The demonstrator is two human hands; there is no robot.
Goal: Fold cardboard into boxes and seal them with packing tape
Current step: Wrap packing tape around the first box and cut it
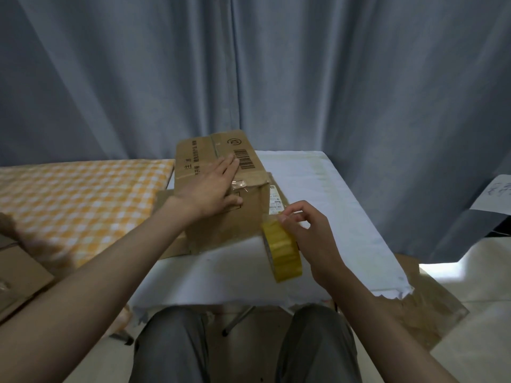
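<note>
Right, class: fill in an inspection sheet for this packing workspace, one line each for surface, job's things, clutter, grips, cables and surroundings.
Surface: small table under a white cloth, its near edge ragged.
Job's things: closed cardboard box on the table, clear tape at its near top edge; yellow tape roll on edge beside it.
Clutter: flat cardboard under the box; more cardboard on the floor.
Grips: left hand flat on the box top; right hand pinching the roll's tape end.
Cables: nothing seen.
Surroundings: grey curtain; orange checked cloth to the left.

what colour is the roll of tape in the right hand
Yellow; the tape roll in the right hand shows in the head view.
</note>
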